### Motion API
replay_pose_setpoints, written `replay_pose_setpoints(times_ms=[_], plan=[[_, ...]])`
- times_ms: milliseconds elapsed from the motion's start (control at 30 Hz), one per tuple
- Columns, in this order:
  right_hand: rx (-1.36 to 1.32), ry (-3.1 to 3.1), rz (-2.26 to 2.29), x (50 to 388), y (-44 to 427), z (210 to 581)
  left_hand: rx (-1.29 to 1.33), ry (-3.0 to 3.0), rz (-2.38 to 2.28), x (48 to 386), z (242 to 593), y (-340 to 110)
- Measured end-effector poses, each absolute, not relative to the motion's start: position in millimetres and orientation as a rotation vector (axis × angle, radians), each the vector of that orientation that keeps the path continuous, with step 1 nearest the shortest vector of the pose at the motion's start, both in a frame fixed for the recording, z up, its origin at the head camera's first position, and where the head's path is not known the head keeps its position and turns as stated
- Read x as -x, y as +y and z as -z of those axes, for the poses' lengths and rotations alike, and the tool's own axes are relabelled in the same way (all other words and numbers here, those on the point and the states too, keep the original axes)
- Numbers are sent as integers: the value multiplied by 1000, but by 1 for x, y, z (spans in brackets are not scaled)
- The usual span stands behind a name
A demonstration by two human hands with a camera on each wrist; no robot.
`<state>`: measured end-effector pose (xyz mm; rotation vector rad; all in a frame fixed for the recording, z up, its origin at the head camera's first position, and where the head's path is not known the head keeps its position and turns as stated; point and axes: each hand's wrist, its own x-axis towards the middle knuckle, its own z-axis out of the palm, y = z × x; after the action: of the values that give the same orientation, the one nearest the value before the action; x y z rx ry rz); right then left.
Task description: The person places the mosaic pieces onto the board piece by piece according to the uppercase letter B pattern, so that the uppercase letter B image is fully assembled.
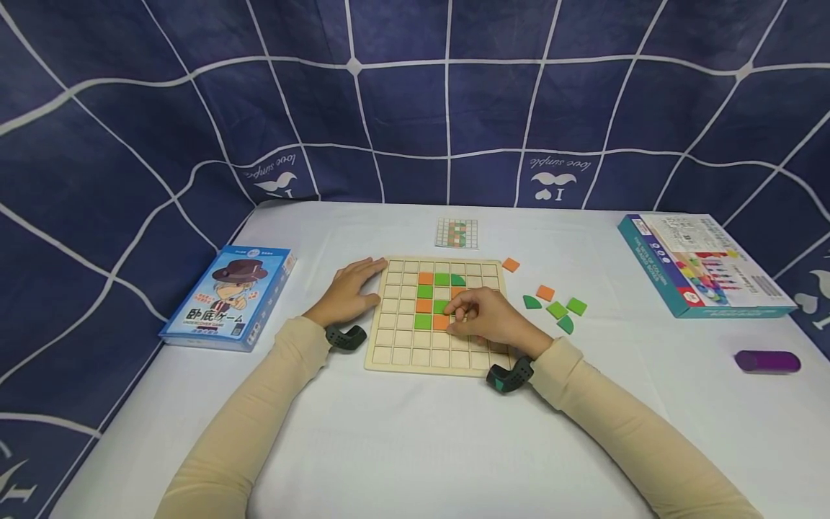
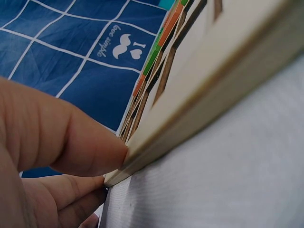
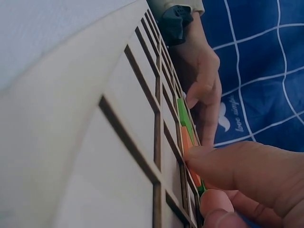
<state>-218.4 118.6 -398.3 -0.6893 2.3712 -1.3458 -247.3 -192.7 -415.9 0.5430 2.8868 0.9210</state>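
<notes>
A wooden grid board (image 1: 402,357) lies on the table, with orange, light green and dark green tiles in its middle cells. My right hand (image 1: 489,317) reaches over it from the right. Its thumb and curled index finger are at an orange square tile (image 1: 440,322), with the thumb touching that tile (image 3: 188,154) in the right wrist view. Just above it sits a light green square tile (image 1: 440,306). My left hand (image 1: 349,290) rests along the board's left edge, fingers extended to the far corner. In the left wrist view its thumb (image 2: 95,147) touches the board's rim.
A small pattern card (image 1: 457,233) lies behind the board. Several loose tiles (image 1: 556,310), squares and quarter rounds, are scattered to the right. A blue game box (image 1: 227,297) stands left, a teal-edged box (image 1: 707,267) right, and a purple cylinder (image 1: 768,362) nearer on the right.
</notes>
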Motion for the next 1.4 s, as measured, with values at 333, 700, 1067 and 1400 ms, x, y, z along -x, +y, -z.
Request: replay_pose_setpoints(times_ms=[333, 700, 1067, 1400], plan=[[661, 2210, 1403, 220, 131, 395, -540, 2889, -924, 247, 416, -192], [621, 2208, 1485, 225, 175, 388, -551, 2889, -925, 247, 418, -191], [563, 2274, 1478, 230, 217, 391, -560, 2890, -912, 247, 417, -191], [435, 2359, 1445, 235, 237, 393, -559, 2891, -920, 246, 414, -192]])
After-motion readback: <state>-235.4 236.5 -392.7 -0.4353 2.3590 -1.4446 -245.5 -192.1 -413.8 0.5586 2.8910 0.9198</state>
